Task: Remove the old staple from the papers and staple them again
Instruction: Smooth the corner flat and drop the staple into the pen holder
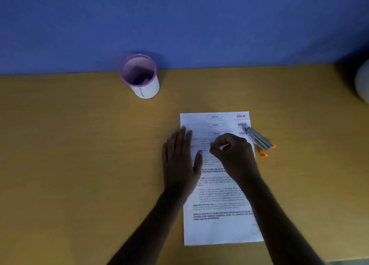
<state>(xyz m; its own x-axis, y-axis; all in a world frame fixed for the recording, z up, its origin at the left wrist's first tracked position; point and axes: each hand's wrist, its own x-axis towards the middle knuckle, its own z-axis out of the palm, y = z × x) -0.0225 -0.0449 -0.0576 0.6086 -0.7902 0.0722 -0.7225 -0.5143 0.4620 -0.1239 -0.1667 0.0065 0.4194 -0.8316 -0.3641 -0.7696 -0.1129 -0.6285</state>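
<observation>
Yellow-brown counter point(79, 155) carries the papers point(221, 228), three printed sheets fanned so each "slice" heading shows. The left hand point(179, 161) lies flat on their left edge, fingers straight and close together. The right hand point(233, 153) rests on the top sheet with fingers curled, pinching something small and pale (too blurred to name). A metal stapler point(258, 139) with orange ends lies at the papers' right edge. Farther back stands a purple-rimmed cup point(140, 77).

Mesh pen cup point(140, 76) (purple rim) on wooden desk point(79, 145), blue wall point(179, 21) behind
</observation>
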